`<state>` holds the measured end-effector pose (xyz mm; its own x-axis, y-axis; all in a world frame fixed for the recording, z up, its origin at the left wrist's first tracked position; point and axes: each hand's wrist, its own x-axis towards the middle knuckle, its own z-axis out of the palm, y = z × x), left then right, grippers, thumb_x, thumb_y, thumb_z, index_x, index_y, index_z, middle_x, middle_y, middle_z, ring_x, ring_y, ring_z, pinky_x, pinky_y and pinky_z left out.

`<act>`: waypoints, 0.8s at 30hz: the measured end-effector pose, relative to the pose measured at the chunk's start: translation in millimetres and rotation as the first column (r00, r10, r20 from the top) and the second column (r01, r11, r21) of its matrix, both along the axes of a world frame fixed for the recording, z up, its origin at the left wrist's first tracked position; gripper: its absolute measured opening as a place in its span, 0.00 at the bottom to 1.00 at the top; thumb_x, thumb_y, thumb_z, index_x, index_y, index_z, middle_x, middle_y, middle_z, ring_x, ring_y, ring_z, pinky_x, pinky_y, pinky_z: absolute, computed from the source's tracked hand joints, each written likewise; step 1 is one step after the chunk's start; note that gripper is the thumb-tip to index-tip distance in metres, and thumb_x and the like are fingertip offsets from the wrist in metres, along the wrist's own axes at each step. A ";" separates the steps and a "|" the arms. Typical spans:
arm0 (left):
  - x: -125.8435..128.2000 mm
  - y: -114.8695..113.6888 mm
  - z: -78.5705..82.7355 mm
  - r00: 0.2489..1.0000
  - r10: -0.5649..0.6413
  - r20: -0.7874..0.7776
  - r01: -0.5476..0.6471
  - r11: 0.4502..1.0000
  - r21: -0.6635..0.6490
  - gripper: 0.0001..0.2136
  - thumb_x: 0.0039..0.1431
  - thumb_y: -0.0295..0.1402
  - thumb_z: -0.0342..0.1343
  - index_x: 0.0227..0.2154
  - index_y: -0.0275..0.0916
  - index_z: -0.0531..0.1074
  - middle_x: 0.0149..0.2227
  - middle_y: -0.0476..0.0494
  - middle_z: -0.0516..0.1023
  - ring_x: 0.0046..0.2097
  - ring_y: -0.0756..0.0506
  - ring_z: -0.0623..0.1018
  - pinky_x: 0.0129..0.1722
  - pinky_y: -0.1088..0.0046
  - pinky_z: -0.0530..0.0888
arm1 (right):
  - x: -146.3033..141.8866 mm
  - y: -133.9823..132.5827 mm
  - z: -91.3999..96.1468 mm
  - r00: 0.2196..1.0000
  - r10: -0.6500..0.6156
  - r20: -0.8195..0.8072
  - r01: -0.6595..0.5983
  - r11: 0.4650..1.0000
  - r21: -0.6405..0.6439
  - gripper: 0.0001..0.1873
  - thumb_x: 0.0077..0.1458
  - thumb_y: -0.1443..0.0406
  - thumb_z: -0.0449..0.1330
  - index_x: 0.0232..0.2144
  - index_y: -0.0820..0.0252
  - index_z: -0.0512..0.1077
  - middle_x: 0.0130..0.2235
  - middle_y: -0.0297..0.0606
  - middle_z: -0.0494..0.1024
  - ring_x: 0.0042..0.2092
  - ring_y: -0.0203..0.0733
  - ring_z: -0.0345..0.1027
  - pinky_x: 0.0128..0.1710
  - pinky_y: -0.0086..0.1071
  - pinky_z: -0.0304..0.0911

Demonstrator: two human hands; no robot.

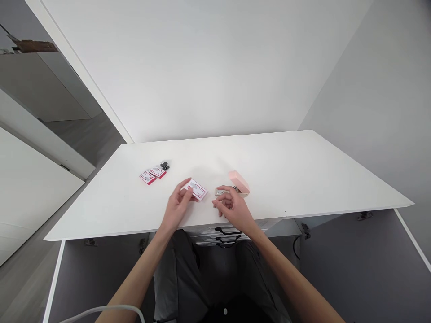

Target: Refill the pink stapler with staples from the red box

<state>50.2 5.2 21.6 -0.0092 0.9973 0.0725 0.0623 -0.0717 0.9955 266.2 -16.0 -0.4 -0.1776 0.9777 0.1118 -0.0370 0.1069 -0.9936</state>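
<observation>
My left hand (179,200) is closed round a small flat white box with red print (198,190), thumb on top, holding it above the table's front half. To its right my right hand (231,204) hovers over the near side of a stapler (239,182). Its fingers are curled, with the thumb close to the middle finger. Anything pinched there is too small to make out. Raised on its hinge, the stapler's pink top stands above a cream base, which is partly covered by my right fingers. A gap separates the two hands.
Two similar red-and-white boxes (148,177) lie at the table's left, touching or overlapping. Beside them is a small black object (164,165). The white tabletop (286,166) meets a wall behind. Drawers with black handles (228,231) sit below the front edge.
</observation>
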 end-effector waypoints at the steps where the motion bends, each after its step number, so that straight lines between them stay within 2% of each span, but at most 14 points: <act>1: -11.3 3.3 -1.1 0.997 0.075 -0.005 -0.075 0.997 0.013 0.30 0.60 0.51 0.64 0.61 0.40 0.71 0.39 0.43 0.84 0.39 0.42 0.82 0.51 0.61 0.75 | -0.2 -0.7 0.6 1.000 0.002 0.012 -0.002 1.000 0.004 0.23 0.61 0.53 0.64 0.54 0.55 0.66 0.36 0.32 0.80 0.27 0.36 0.73 0.31 0.35 0.70; 3: -41.0 10.4 -1.4 0.971 0.237 -0.034 -0.235 0.971 0.044 0.30 0.60 0.52 0.63 0.59 0.39 0.71 0.41 0.41 0.83 0.39 0.43 0.82 0.50 0.61 0.76 | -0.4 -2.2 1.9 1.000 0.010 0.027 -0.010 1.000 0.012 0.21 0.63 0.54 0.63 0.53 0.55 0.66 0.35 0.32 0.79 0.27 0.36 0.72 0.32 0.35 0.71; 6: -94.1 19.5 3.1 0.864 0.457 -0.212 -0.450 0.889 0.084 0.26 0.63 0.50 0.60 0.58 0.39 0.72 0.45 0.39 0.82 0.40 0.43 0.82 0.49 0.62 0.77 | -0.3 -3.6 3.0 0.999 0.016 0.041 -0.017 1.000 0.021 0.20 0.64 0.54 0.62 0.53 0.56 0.66 0.35 0.32 0.79 0.27 0.36 0.72 0.31 0.35 0.71; 10: -147.0 26.2 12.2 0.667 0.599 -0.443 -0.602 0.784 0.153 0.23 0.65 0.48 0.56 0.57 0.40 0.74 0.48 0.39 0.82 0.39 0.42 0.81 0.50 0.58 0.77 | -0.9 -2.7 2.6 0.997 0.018 0.081 -0.021 0.999 0.033 0.19 0.64 0.54 0.61 0.53 0.56 0.67 0.35 0.34 0.80 0.27 0.37 0.72 0.31 0.36 0.71; 13: -159.8 27.6 14.5 0.567 0.604 -0.560 -0.609 0.765 0.209 0.22 0.65 0.46 0.55 0.57 0.39 0.75 0.50 0.36 0.81 0.47 0.37 0.80 0.56 0.53 0.74 | -1.4 -3.7 4.0 0.995 0.023 0.093 -0.028 0.998 0.051 0.18 0.65 0.54 0.60 0.52 0.56 0.68 0.35 0.34 0.80 0.28 0.38 0.72 0.31 0.36 0.71; 16: -159.0 25.5 12.8 0.561 0.604 -0.565 -0.588 0.772 0.241 0.24 0.65 0.46 0.55 0.58 0.37 0.73 0.60 0.29 0.72 0.55 0.35 0.77 0.59 0.53 0.72 | 3.3 -13.4 7.3 0.992 0.051 0.119 -0.062 0.994 0.086 0.14 0.67 0.55 0.57 0.50 0.55 0.70 0.34 0.35 0.80 0.29 0.39 0.72 0.32 0.36 0.71; 18: -157.5 22.8 11.1 0.568 0.614 -0.548 -0.584 0.770 0.257 0.23 0.65 0.45 0.55 0.57 0.37 0.73 0.64 0.27 0.67 0.57 0.35 0.75 0.59 0.55 0.72 | 12.3 -24.8 9.4 0.980 0.060 0.192 -0.088 0.986 0.140 0.12 0.69 0.57 0.56 0.49 0.53 0.72 0.35 0.36 0.80 0.31 0.40 0.73 0.31 0.36 0.70; 19: -157.2 21.4 10.5 0.570 0.621 -0.538 -0.588 0.766 0.261 0.23 0.65 0.45 0.55 0.56 0.37 0.73 0.63 0.28 0.67 0.58 0.35 0.74 0.59 0.55 0.72 | 18.8 -30.8 10.3 0.969 0.035 0.246 -0.083 0.979 0.188 0.11 0.69 0.58 0.56 0.48 0.52 0.73 0.35 0.36 0.80 0.32 0.41 0.73 0.31 0.36 0.69; 21: -157.4 19.0 9.9 0.570 0.641 -0.514 -0.605 0.751 0.265 0.20 0.65 0.44 0.55 0.53 0.37 0.74 0.61 0.29 0.68 0.58 0.36 0.74 0.59 0.55 0.72 | 34.9 -40.4 11.8 0.940 -0.151 0.307 0.039 0.938 0.344 0.08 0.68 0.59 0.56 0.46 0.51 0.74 0.37 0.38 0.80 0.33 0.42 0.71 0.32 0.37 0.69; 24: -158.1 17.4 10.1 0.558 0.671 -0.488 -0.621 0.728 0.291 0.16 0.65 0.41 0.54 0.50 0.38 0.74 0.59 0.30 0.69 0.58 0.37 0.73 0.59 0.56 0.72 | 61.1 -42.7 14.4 0.814 -0.514 0.271 0.337 0.798 0.500 0.07 0.67 0.60 0.58 0.46 0.52 0.73 0.40 0.41 0.77 0.36 0.45 0.70 0.38 0.42 0.70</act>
<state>-107.9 22.7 31.7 -0.5848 0.7298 0.3540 0.6274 0.1304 0.7677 327.2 -58.7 14.0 0.1324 0.8358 0.5329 0.4761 0.4179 -0.7737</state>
